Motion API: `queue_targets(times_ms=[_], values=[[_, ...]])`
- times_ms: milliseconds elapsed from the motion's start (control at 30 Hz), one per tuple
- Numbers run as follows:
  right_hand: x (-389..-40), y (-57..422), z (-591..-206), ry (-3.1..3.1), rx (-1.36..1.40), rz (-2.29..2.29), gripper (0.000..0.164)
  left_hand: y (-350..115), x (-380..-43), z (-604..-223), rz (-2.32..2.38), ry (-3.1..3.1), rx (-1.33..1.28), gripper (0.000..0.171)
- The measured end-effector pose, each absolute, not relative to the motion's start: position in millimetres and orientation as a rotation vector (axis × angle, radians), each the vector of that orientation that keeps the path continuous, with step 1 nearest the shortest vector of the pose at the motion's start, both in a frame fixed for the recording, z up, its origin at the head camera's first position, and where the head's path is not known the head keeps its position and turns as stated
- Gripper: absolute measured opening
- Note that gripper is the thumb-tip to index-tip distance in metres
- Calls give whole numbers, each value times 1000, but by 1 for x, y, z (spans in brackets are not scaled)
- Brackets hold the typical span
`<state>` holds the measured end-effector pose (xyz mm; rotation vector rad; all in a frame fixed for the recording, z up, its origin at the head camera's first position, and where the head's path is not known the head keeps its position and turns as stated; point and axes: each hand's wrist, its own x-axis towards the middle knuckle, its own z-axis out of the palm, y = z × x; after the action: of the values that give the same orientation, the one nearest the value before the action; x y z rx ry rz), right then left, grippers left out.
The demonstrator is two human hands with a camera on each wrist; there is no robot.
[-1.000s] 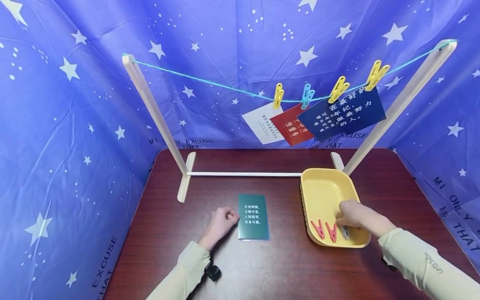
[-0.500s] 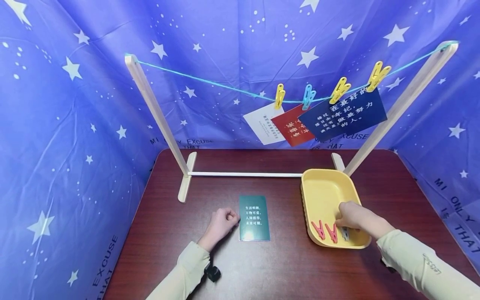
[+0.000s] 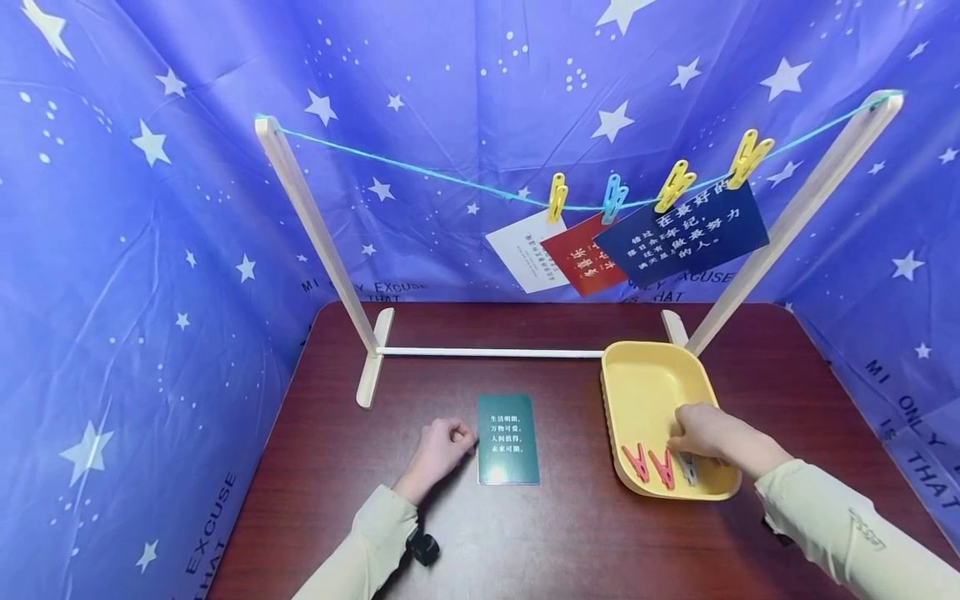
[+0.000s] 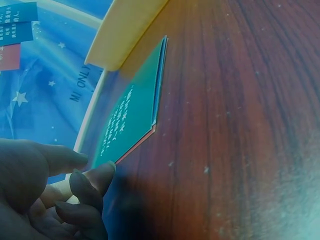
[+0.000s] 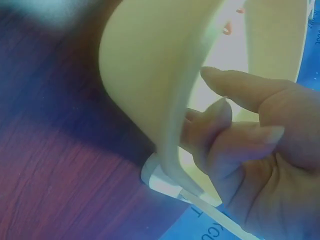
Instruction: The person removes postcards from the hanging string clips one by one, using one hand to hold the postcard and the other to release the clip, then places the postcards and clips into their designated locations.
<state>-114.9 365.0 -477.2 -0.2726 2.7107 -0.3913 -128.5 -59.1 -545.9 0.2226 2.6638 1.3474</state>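
Observation:
My left hand (image 3: 442, 450) rests on the table with loosely curled fingers beside the green card (image 3: 508, 440) with white writing. In the left wrist view a fingertip is at a corner of the green card (image 4: 127, 110), nothing pinched; more card edges show beneath it. My right hand (image 3: 716, 433) reaches into the yellow tray (image 3: 611, 417). Thumb and index finger of the right hand (image 5: 260, 140) stand apart, no clothespin visible between them. Two red clothespins (image 3: 663, 468) lie to its left; a grey clothespin (image 3: 689, 468) lies partly hidden below it.
A wooden stand (image 3: 318, 233) holds a teal string (image 3: 420, 171) across the back. White, red (image 3: 585, 254) and dark blue cards (image 3: 682, 237) hang there from yellow clothespins (image 3: 557, 197) and a blue clothespin (image 3: 613, 198). A white rod (image 3: 487, 352) joins the stand's feet.
Both hands keep nearly the same places and poses. The head view shifts slightly; the cards, clothespins and tray stay where they are.

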Motion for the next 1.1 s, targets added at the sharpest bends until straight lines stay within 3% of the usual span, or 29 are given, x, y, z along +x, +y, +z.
queue_targets(times_ms=[167,400,733,1100], values=[[-116,364,-478,2865,-399,-371,37,-59,-130,-544,1367,2643,226,15],[-118,361,-478,2965,-315,-361,29,-58,-130,-544,1411,2578,248,22],[-127,347,-471,3114,-513,-321,19,-57,-134,-534,1511,2520,311,32],[-146,327,-446,3242,-976,-410,12,-53,-146,-519,1646,2497,366,30]])
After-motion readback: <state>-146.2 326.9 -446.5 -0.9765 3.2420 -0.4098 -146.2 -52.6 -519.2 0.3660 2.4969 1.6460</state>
